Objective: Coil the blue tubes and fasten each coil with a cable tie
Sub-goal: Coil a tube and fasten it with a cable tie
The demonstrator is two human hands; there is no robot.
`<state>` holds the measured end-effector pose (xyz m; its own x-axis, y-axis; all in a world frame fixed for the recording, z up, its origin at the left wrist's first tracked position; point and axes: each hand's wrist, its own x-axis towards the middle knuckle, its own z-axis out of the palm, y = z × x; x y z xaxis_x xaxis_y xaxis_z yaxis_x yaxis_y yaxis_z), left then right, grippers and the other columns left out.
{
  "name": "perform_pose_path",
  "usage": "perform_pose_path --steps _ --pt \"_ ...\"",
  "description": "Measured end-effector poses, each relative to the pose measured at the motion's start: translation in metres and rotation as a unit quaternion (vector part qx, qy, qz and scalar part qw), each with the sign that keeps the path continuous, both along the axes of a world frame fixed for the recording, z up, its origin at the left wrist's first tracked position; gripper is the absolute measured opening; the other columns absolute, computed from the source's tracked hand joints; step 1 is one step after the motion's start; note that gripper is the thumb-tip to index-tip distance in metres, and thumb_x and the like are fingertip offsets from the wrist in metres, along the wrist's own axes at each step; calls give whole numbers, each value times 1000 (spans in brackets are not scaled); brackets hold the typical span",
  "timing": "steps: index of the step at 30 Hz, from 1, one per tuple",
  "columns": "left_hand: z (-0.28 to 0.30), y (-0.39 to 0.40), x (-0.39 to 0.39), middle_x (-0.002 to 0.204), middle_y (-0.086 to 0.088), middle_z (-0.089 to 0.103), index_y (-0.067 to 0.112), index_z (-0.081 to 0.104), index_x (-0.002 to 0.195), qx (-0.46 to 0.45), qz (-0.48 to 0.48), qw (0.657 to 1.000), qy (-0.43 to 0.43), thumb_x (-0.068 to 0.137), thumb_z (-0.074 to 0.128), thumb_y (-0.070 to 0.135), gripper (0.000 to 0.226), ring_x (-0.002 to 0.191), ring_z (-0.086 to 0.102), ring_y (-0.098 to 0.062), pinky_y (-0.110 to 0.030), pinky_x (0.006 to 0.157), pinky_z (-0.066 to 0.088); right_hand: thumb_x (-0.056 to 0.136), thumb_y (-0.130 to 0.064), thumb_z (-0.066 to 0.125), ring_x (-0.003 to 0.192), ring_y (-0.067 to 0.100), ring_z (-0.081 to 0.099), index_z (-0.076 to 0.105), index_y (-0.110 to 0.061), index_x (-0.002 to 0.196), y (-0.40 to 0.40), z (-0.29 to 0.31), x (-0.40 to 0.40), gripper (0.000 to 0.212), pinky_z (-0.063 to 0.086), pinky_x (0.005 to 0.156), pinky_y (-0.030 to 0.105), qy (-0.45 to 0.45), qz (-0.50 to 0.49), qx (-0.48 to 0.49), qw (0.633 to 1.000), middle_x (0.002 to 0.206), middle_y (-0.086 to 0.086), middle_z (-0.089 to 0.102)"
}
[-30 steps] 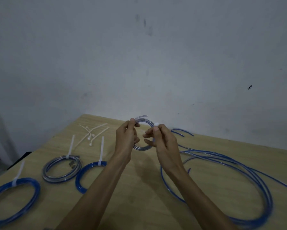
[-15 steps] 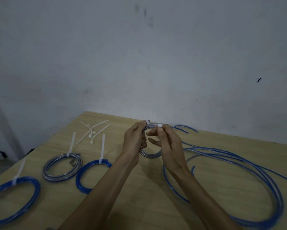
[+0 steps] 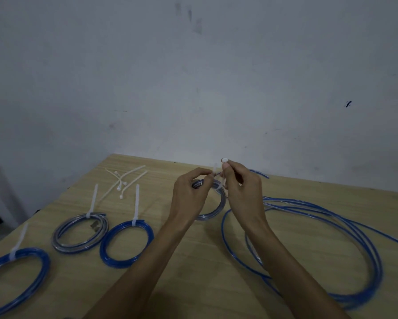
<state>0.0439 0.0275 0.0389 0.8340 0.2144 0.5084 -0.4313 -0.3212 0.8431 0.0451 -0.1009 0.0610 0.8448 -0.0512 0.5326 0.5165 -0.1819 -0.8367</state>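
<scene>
Coil (image 3: 213, 209) between pinching hands — left hand (image 3: 190, 194), right hand (image 3: 245, 192) — cable tie (image 3: 218, 180) in both.

Place: a plain workshop or assembly bench, as far as I can tell.
Surface: my light wooden table (image 3: 193, 272), bare-grained.
Backdrop: a scuffed grey-white wall (image 3: 193, 77) from 10 to 2 o'clock, marked with dark smudges.
Stock: loose blue tubing (image 3: 331, 226) at 3 o'clock; tied coils (image 3: 126, 242) at 9 o'clock.
Supplies: spare white cable ties (image 3: 124, 180) at 11 o'clock.
</scene>
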Motion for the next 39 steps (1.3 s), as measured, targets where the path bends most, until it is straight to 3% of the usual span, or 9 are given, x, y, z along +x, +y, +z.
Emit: perform_pose_path --steps 5,13,16,19,23,27,30,32,39 --pt "2 -5 -4 76 18 71 27 73 94 54 26 998 -20 96 65 19 12 64 64 4 -8 59 40 104 -31 53 69 0 56 75 -9 104 -2 1 4 31 43 70 19 12 6 -25 1000 69 -22 60" --pt "-4 -4 -2 79 15 73 26 74 101 73 39 996 -26 98 62 26 12 67 67 -1 -19 59 46 104 -28 54 54 -1 50 78 -13 99 -7 2 6 29 37 61 16 23 24 -97 995 52 -28 53" --pt "-1 -4 -4 80 13 75 24 74 103 60 27 997 -30 99 61 23 14 70 70 -2 -22 63 52 101 -27 60 74 -1 65 76 -17 110 -9 4 6 21 57 79 31 43 43 -76 995 73 -22 68" --pt "-1 -6 -5 80 12 75 23 74 103 41 14 999 -27 99 61 20 14 72 71 -3 -22 65 52 99 -23 62 88 16 71 72 -21 106 -9 3 6 12 58 85 44 44 55 -67 995 93 -2 74" --pt "2 -6 -6 78 9 76 19 75 102 9 -6 1000 -16 99 61 19 15 68 70 -4 -21 63 50 97 -20 65 79 12 69 72 -19 99 -12 4 6 8 57 72 30 30 56 -76 995 87 -2 73" --pt "5 -7 -6 84 7 76 12 77 99 -29 -45 999 5 98 61 12 16 77 70 -4 -19 69 52 94 -21 69 81 12 66 74 -18 93 -17 2 11 6 57 78 36 22 25 -89 995 94 1 69" --pt "8 -7 -7 62 18 65 9 76 101 -83 -60 993 61 99 60 14 17 53 56 5 -8 53 39 92 -22 72 84 12 67 77 -21 91 -21 2 14 5 57 81 35 25 23 -94 995 96 -1 67" --pt "7 -7 -6 48 19 52 12 76 102 -109 -71 986 109 100 59 18 18 43 41 -1 -13 45 31 92 -23 72 85 12 67 78 -21 92 -24 2 15 7 56 80 34 30 20 -103 994 97 -2 67" --pt "9 -11 -8 58 -2 28 20 79 103 -192 -122 961 158 98 62 22 18 47 21 -11 -28 47 16 91 -19 71 79 8 65 78 -16 90 -31 10 14 8 53 75 26 8 4 -142 990 86 -9 74"
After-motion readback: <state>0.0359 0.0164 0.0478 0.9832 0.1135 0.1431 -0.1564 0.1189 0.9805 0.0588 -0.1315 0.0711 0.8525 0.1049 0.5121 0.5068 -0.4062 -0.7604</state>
